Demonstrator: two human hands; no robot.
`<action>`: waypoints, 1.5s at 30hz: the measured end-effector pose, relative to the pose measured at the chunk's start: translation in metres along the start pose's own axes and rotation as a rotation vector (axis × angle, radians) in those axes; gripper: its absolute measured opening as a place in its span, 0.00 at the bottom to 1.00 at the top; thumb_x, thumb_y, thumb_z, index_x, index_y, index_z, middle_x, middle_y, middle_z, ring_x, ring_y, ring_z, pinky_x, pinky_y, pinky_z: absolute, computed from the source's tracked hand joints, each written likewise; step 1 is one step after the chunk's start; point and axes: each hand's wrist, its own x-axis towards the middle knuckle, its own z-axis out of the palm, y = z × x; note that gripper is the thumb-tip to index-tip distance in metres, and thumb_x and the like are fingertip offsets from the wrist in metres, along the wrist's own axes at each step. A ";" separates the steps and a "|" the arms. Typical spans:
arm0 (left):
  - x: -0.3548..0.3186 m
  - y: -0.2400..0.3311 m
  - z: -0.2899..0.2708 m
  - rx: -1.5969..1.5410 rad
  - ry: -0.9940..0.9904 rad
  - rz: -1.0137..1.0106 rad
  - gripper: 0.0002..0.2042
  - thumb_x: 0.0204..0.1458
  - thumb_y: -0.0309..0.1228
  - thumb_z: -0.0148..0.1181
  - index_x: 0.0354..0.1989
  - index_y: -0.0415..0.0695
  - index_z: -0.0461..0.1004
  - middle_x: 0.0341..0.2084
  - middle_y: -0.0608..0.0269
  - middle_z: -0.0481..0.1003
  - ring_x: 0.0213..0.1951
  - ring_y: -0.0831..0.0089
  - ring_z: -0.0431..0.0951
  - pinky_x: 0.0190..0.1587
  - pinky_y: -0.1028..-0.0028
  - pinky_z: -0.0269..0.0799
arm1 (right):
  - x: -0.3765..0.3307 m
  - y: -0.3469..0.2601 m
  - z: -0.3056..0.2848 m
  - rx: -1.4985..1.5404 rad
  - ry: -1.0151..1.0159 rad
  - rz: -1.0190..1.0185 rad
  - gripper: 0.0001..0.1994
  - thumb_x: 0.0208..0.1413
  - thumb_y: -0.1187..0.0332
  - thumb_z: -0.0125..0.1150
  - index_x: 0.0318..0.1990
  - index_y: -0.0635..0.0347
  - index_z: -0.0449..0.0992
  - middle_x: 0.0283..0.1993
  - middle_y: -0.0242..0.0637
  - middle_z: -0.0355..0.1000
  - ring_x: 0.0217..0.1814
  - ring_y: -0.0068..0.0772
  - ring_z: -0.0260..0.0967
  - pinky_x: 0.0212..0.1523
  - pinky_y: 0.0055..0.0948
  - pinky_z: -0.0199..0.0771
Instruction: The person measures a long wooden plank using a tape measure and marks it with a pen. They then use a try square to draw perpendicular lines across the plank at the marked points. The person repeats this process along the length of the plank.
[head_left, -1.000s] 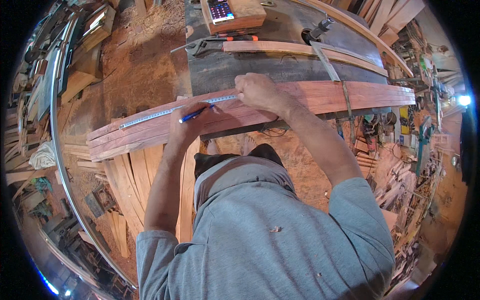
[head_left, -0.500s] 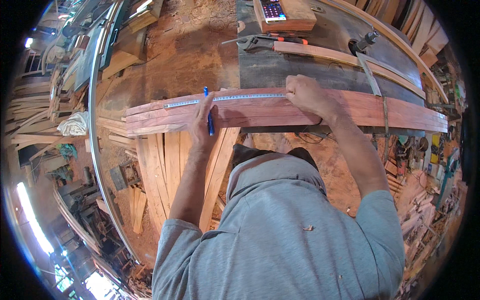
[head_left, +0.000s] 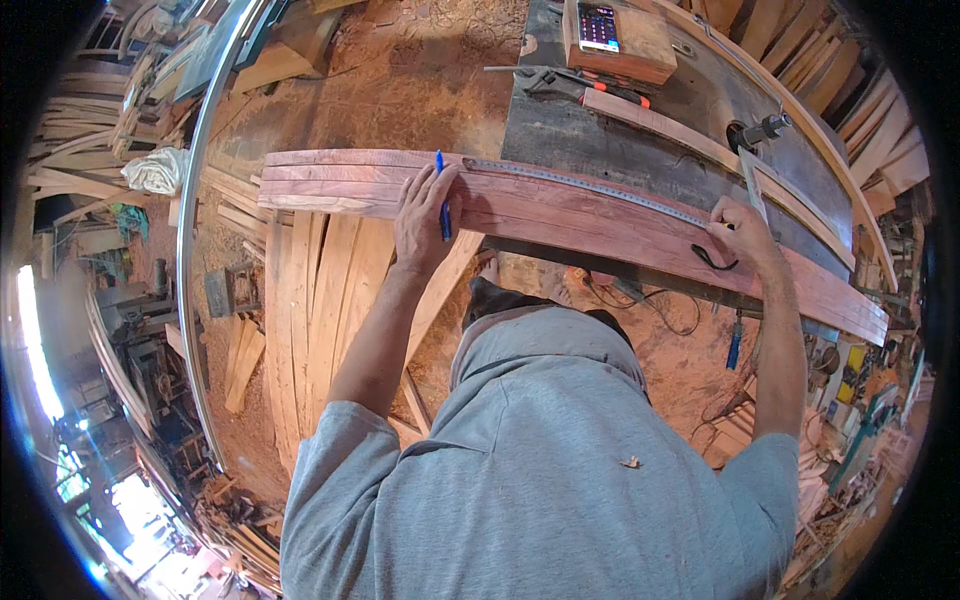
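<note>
Keeps the left hand (head_left: 425, 215) on a row of long reddish boards (head_left: 340, 185), laid across the dark desk (head_left: 545, 130) with the left end jutting past its edge, above pale planks (head_left: 345, 270). Grips a blue pen (head_left: 445, 222) along the thumb side of that same hand, pointing crosswise over the wood. Holds the other end of a measuring tape (head_left: 590, 184) in the right hand (head_left: 740, 232), curled nearly closed near the boards' far edge, with any tape case hidden from view. Leaves a black strap (head_left: 714, 259) lying on the wood just below.

Differs from half a second ago in the run of the tape: then passing under the left hand toward the boards' left end, now beginning just beside the pen and slanting away to the right. Covers a fresh stretch of wood as a result, seemingly measuring onward from the pen's position, judging by the tape's near end there.
</note>
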 end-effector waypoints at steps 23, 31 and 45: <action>0.044 0.012 0.030 -0.272 0.111 -0.067 0.18 0.51 0.24 0.72 0.52 0.47 0.78 0.37 0.59 0.81 0.43 0.61 0.82 0.49 0.65 0.77 | -0.012 0.006 -0.008 0.073 -0.023 0.051 0.06 0.54 0.74 0.66 0.32 0.65 0.74 0.32 0.36 0.72 0.36 0.30 0.73 0.41 0.31 0.72; 0.044 0.010 0.030 -0.282 0.115 -0.052 0.19 0.50 0.24 0.73 0.52 0.46 0.78 0.36 0.59 0.81 0.42 0.61 0.82 0.48 0.65 0.77 | -0.009 0.015 -0.005 0.122 -0.067 0.093 0.07 0.54 0.72 0.67 0.32 0.64 0.75 0.32 0.35 0.72 0.37 0.30 0.73 0.41 0.31 0.72; 0.041 0.009 0.033 -0.370 0.117 -0.134 0.20 0.48 0.26 0.73 0.52 0.50 0.79 0.35 0.62 0.80 0.41 0.58 0.80 0.49 0.63 0.75 | -0.009 0.013 -0.007 0.049 -0.028 0.015 0.06 0.53 0.73 0.67 0.33 0.64 0.75 0.33 0.36 0.72 0.37 0.32 0.74 0.40 0.32 0.72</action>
